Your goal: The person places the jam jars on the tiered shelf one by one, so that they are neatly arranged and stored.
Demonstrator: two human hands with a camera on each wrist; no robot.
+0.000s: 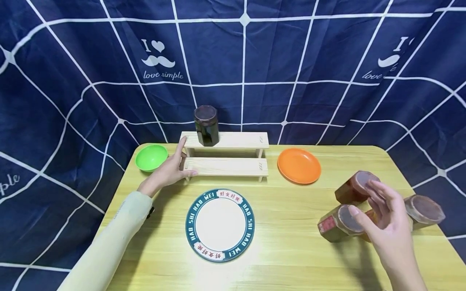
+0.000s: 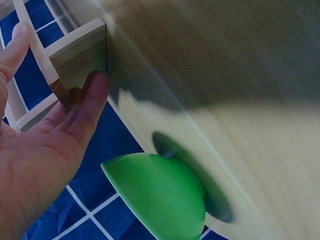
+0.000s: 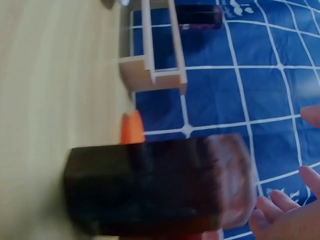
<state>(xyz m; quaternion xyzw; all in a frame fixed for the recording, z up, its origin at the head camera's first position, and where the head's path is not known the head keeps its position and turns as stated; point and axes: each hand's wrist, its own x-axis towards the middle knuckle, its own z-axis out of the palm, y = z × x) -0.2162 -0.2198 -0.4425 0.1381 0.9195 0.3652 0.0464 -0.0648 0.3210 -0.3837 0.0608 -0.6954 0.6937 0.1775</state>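
Note:
My left hand point(image 1: 169, 167) holds the left end of a two-tier wooden rack point(image 1: 225, 166), thumb at the lower board's front and forefinger up by the upper board. In the left wrist view, the fingers point(image 2: 92, 100) lie along the rack's end. A dark jar point(image 1: 207, 128) stands on the upper board. My right hand point(image 1: 389, 220) hovers over a cluster of several jars, thumb and fingers spread. Beneath it are a red-brown jar point(image 1: 351, 190), a jar with a red label point(image 1: 333, 228) and a jar point(image 1: 424, 212) at the right; another is mostly hidden by the hand.
A green bowl point(image 1: 151, 158) is left of the rack, and an orange plate point(image 1: 299, 165) is on its right. A white plate with a teal rim point(image 1: 191, 226) lies in front on the wooden table point(image 1: 284, 242). Dark blue cloth point(image 1: 269, 60) hangs behind and at the sides.

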